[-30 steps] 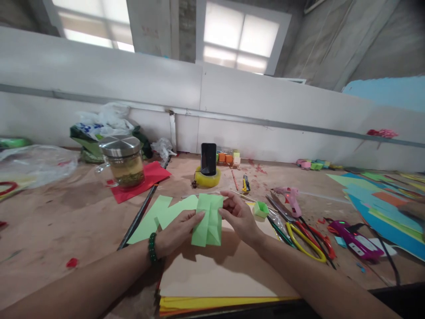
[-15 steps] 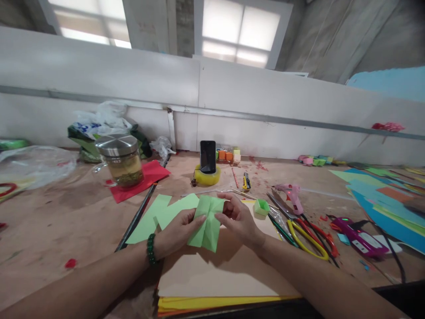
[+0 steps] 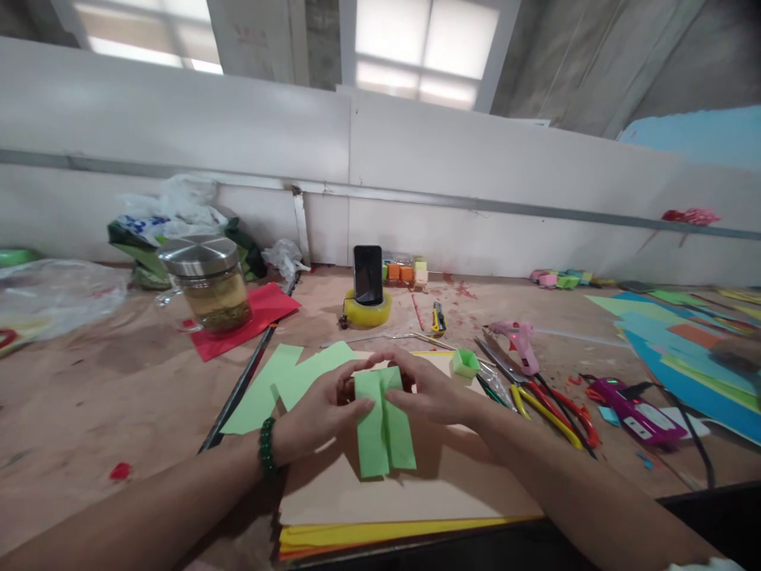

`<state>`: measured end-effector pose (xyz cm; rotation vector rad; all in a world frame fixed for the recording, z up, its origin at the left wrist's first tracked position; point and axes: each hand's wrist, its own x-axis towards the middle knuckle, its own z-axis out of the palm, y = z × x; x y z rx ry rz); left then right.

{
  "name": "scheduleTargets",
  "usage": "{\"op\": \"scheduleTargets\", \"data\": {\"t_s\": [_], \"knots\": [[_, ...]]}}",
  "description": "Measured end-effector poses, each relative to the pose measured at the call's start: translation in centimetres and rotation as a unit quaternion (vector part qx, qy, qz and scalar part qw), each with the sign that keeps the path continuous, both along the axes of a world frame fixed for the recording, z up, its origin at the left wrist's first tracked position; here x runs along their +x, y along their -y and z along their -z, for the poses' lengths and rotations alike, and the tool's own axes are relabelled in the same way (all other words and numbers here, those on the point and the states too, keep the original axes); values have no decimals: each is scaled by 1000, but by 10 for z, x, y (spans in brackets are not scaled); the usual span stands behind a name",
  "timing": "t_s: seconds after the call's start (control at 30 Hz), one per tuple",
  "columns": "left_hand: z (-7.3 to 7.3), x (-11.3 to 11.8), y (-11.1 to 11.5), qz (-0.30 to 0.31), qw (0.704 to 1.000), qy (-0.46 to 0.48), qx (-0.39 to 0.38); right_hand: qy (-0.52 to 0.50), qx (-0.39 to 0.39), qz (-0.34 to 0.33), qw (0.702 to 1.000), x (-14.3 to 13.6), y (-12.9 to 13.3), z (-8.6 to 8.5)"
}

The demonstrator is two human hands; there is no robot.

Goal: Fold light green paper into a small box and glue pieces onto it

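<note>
A folded piece of light green paper [image 3: 373, 432] with two flaps meeting along a middle seam is held over a stack of paper sheets [image 3: 333, 500]. My left hand [image 3: 324, 412] grips its left side, thumb on top and fingers behind. On the right side my right hand [image 3: 431, 388] pinches it, the thumb near the seam and the fingers curled over the far edge. Behind my left hand lie flat green paper pieces [image 3: 315, 373]. A small green folded paper box [image 3: 465, 364] sits just beyond my right hand.
To the right are scissors [image 3: 550, 412], a pink glue gun [image 3: 520, 345] and a purple device [image 3: 636, 412] with a cable. A phone [image 3: 368, 274] stands in a yellow tape roll [image 3: 369, 311] at the back. A lidded glass mug [image 3: 214, 293] rests on red paper [image 3: 273, 308].
The green paper has turned more upright, its two flaps now lying flatter along the seam. Both hands have shifted their grip toward its far end. The view has moved slightly.
</note>
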<state>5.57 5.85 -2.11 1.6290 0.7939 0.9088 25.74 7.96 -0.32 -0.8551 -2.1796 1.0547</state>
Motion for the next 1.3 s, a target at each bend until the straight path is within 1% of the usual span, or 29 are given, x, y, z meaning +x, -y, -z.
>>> {"op": "scheduleTargets", "data": {"t_s": [0.03, 0.07, 0.13, 0.2, 0.27, 0.4, 0.47, 0.5, 0.53, 0.57, 0.6, 0.63, 0.67, 0.7, 0.73, 0.8, 0.83, 0.87, 0.93, 0.97, 1.0, 1.03, 1.07, 1.13, 1.2, 1.23, 1.3], "knots": [[-2, 1, -1, 4, 1000, 6, -23, -5, 4, -2, 1000, 0, -2, 1], [-5, 2, -1, -5, 999, 7, -43, -20, 11, 10, 1000, 1, -5, 2], [-7, 3, -1, -26, 996, 3, -84, -62, 20, 53, 996, 0, -9, 5], [-9, 5, 0, -30, 993, -6, -114, -85, 10, 90, 992, 0, -12, 9], [-10, 6, 1, -43, 992, -16, -120, -68, -16, 96, 993, -1, -12, 10], [-8, 6, 0, -89, 990, -12, -113, 4, -68, 80, 994, 2, -11, 10], [-5, 4, -1, -92, 990, -31, -103, 13, -72, 99, 992, 6, -14, 9], [-3, 3, -1, -103, 990, -49, -79, 20, -61, 108, 992, 9, -16, 8], [-2, 1, -1, -128, 989, -73, -33, 36, -42, 108, 993, 12, -18, 6], [-1, -1, 0, -164, 981, -99, 38, 61, -19, 99, 993, 16, -21, 4], [0, -3, 1, -201, 963, -127, 126, 96, 3, 78, 992, 20, -23, 1], [0, -5, 2, -221, 937, -155, 221, 137, 20, 50, 989, 23, -25, -1], [-1, -7, 3, -213, 910, -181, 307, 177, 33, 23, 983, 26, -27, -3], [-2, -7, 5, -175, 888, -205, 373, 212, 46, 1, 976, 27, -29, -5], [-3, -8, 6, -110, 873, -229, 417, 239, 61, -12, 969, 28, -30, -6], [-6, -6, 8, 30, 851, -279, 445, 267, 104, -15, 958, 28, -32, -6], [-7, -5, 10, 78, 838, -307, 444, 270, 137, 0, 953, 27, -32, -6], [-8, -4, 11, 103, 825, -336, 442, 270, 176, 25, 946, 25, -32, -6], [-9, -1, 15, 114, 802, -389, 439, 267, 245, 94, 927, 23, -28, -7], [-10, 0, 16, 108, 795, -408, 436, 265, 262, 131, 919, 21, -24, -9], [-10, 1, 18, 105, 791, -421, 431, 261, 257, 162, 916, 20, -20, -11], [-10, 1, 19, 108, 791, -427, 425, 257, 230, 183, 921, 19, -14, -13], [-11, 1, 20, 113, 793, -428, 419, 252, 181, 189, 932, 18, -8, -14], [-12, 1, 20, 118, 800, -423, 409, 258, 56, 148, 953, 15, 2, -13], [-13, 1, 20, 116, 810, -415, 396, 277, -38, 107, 954, 11, 6, -9], [-13, 2, 19, 114, 816, -413, 389, 288, -62, 98, 951, 9, 6, -7], [-14, 2, 19, 109, 822, -412, 377, 308, -78, 99, 943, 5, 3, -5]]}}
